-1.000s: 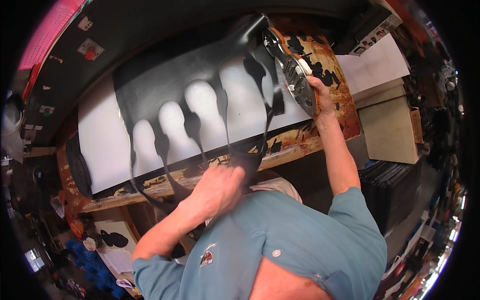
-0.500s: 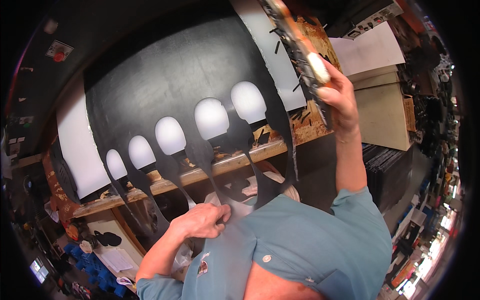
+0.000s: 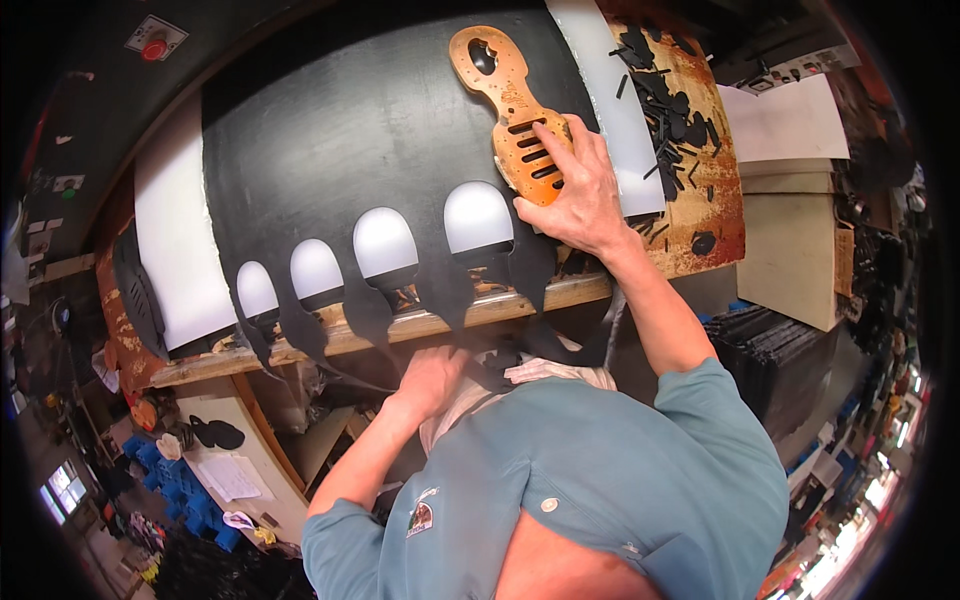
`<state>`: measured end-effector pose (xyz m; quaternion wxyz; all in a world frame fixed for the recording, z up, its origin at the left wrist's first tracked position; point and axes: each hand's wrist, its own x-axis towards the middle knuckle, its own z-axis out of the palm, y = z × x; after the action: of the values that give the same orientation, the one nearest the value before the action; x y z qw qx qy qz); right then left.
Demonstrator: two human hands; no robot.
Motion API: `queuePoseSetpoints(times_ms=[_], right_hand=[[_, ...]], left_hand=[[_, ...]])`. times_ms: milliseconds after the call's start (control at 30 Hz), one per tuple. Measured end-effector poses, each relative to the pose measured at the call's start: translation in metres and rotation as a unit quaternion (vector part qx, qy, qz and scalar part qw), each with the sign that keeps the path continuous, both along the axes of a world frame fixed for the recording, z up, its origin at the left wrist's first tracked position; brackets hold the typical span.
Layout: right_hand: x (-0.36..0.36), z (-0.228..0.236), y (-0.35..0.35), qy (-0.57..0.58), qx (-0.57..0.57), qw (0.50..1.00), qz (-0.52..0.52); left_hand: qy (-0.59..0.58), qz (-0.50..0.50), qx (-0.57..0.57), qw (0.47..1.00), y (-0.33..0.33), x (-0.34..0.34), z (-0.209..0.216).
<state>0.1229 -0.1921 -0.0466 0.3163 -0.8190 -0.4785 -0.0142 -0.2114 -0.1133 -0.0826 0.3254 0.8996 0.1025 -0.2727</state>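
Observation:
A black sheet (image 3: 330, 150) covers the middle of the bench, its near part cut into rounded openings with strips hanging over the front edge. On the sheet's right side lies an orange, sole-shaped cutting die (image 3: 512, 95) with slots and an oval hole. My right hand (image 3: 585, 190) grips its near end, fingers over the slots and thumb at the near edge. Below the bench edge, my left hand (image 3: 432, 380) is closed on the hanging strips of the black sheet; its fingertips are partly hidden.
White board (image 3: 180, 240) shows beneath the sheet. Black offcuts (image 3: 680, 115) litter the worn bench top (image 3: 715, 210) at right. A wooden rail (image 3: 410, 327) runs along the front. Stacked black sheets (image 3: 770, 345) stand at lower right. A red button (image 3: 153, 48) is at upper left.
My right hand has brought the cutting die from the upper right, where it was raised on edge, leftward and down onto the black sheet. My left hand has shifted slightly up the view.

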Motion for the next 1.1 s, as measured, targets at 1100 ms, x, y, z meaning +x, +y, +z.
queuePoseSetpoints(times_ms=[1100], right_hand=[[0.062,-0.003,-0.03,0.141,-0.086,0.956,-0.242]], left_hand=[[-0.255,0.585,0.168,0.751,0.357,-0.059,-0.004]])
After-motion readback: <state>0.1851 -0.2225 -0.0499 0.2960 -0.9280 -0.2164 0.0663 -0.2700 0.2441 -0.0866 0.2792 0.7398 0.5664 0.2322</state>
